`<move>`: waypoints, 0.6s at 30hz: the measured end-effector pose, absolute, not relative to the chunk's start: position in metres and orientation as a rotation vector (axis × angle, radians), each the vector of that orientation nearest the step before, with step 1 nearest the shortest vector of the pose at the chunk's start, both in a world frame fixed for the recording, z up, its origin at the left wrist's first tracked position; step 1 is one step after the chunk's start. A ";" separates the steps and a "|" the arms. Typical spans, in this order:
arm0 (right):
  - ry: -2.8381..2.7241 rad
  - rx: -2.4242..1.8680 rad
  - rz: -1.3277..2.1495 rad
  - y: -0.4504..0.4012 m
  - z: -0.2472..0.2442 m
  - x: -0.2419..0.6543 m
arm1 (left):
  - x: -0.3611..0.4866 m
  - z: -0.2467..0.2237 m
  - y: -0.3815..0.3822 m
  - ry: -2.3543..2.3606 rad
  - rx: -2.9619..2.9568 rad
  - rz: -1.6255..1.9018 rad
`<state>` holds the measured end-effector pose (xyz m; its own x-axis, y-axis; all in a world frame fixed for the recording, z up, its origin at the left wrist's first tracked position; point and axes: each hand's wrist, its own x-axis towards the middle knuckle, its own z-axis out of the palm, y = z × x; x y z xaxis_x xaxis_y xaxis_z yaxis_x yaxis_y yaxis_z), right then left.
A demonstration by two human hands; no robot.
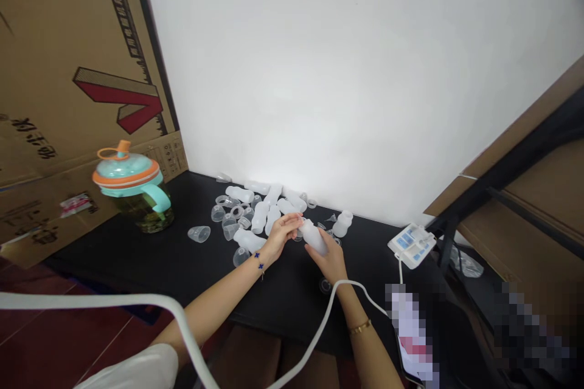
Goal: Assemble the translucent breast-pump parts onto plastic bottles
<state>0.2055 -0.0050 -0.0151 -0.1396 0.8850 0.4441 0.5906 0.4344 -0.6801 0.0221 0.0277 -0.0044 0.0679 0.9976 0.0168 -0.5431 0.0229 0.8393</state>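
Note:
My right hand (329, 257) is wrapped round a white baby bottle (314, 237), holding it tilted above the black table. The fingers of my left hand (283, 232) are pinched at the bottle's neck; any small part between them is too small to make out. Behind and left of my hands lies a loose pile of white bottles (260, 217), clear caps (218, 213) and ring-shaped parts (237, 211). Another white bottle (249, 239) lies by my left wrist. To the right, one bottle (342, 223) stands apart near small clear pieces (331, 218).
A large jug (137, 188) with a teal and orange lid stands at the left, before a cardboard box (68, 73). A white power strip (411, 245) lies at the right, with a phone (413, 340) nearer me. A white cable (182, 322) crosses over my forearms.

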 end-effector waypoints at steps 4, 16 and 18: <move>-1.848 -1.253 0.451 -0.006 -0.014 0.205 | 0.022 -0.003 0.026 0.742 0.823 1.361; -1.875 -1.249 0.399 -0.006 -0.013 0.205 | 0.024 -0.001 0.024 0.820 0.844 1.346; -1.883 -1.262 0.386 -0.006 -0.012 0.205 | 0.024 -0.002 0.024 0.826 0.837 1.351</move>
<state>0.2046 -0.0060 -0.0123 -0.1644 0.8739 0.4574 0.6235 0.4514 -0.6384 0.0238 0.0245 -0.0017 0.0475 0.9987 -0.0205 -0.4730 0.0406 0.8801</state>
